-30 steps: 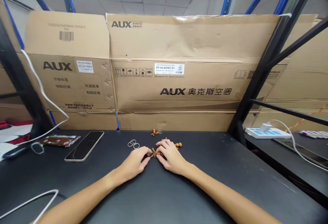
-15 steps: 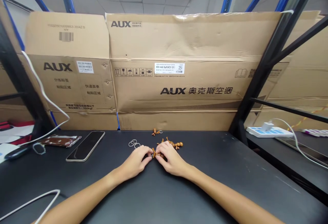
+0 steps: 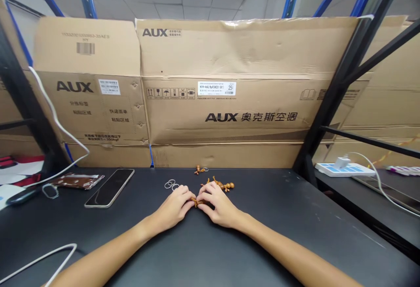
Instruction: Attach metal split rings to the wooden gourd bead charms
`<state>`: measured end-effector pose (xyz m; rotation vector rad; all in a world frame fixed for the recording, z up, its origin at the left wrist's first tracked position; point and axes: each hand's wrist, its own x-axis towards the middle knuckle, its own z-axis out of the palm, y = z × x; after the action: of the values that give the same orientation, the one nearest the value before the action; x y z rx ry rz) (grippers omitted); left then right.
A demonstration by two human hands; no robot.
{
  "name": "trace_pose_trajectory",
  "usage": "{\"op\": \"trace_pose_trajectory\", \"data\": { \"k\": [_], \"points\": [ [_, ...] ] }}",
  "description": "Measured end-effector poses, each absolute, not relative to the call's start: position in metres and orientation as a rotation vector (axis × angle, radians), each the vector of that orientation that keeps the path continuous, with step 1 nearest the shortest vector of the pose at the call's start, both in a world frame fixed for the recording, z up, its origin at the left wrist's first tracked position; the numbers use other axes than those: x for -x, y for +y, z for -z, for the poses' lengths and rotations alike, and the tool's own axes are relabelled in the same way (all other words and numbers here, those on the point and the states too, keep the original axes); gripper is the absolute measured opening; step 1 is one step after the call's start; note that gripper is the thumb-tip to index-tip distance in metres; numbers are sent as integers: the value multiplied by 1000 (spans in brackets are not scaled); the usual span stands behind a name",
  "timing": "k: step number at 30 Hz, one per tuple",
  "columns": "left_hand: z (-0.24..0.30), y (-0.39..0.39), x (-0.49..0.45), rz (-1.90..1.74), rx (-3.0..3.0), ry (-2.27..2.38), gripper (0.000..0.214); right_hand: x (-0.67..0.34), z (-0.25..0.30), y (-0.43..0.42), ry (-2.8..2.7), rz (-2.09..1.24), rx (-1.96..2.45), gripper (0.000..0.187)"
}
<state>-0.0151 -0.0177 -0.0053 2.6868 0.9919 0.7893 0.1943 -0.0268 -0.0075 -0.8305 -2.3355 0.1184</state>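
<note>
The fingertips [image 3: 189,201] of the left hand [image 3: 172,206] and right hand [image 3: 221,204] close in on a small brown piece [image 3: 197,202] on the black table [image 3: 278,230]. The fingers hide most of it, so its shape is hard to see. The right hand has come off another brown piece [image 3: 221,185], now just behind it. Metal rings [image 3: 169,184] lie nearby.

The left hand [image 3: 172,207] and right hand [image 3: 221,207] curl inward side by side, their fingers [image 3: 185,202] nearly meeting, with both bare forearms [image 3: 111,244] angling in from the lower corners.
</note>
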Motion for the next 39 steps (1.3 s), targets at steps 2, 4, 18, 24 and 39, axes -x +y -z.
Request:
{"op": "trace_pose_trajectory", "data": {
  "k": [2,4,18,24,39],
  "points": [
    [5,-17,15,-801,-2683,991,16,-194,8,-26,-2316,-116,848,8],
    [5,-17,15,-801,-2684,993,17,-194,9,-25,-2296,-119,858,8],
    [4,-17,16,-888,-2799,1115,23,-194,11,-24,-2298,-53,908,8],
    [4,-16,16,-897,-2843,1095,23,-193,14,-23,-2291,-25,939,8],
    [-5,-22,15,-785,-2829,942,16,-194,14,-23,-2298,-23,915,8]
  ]
}}
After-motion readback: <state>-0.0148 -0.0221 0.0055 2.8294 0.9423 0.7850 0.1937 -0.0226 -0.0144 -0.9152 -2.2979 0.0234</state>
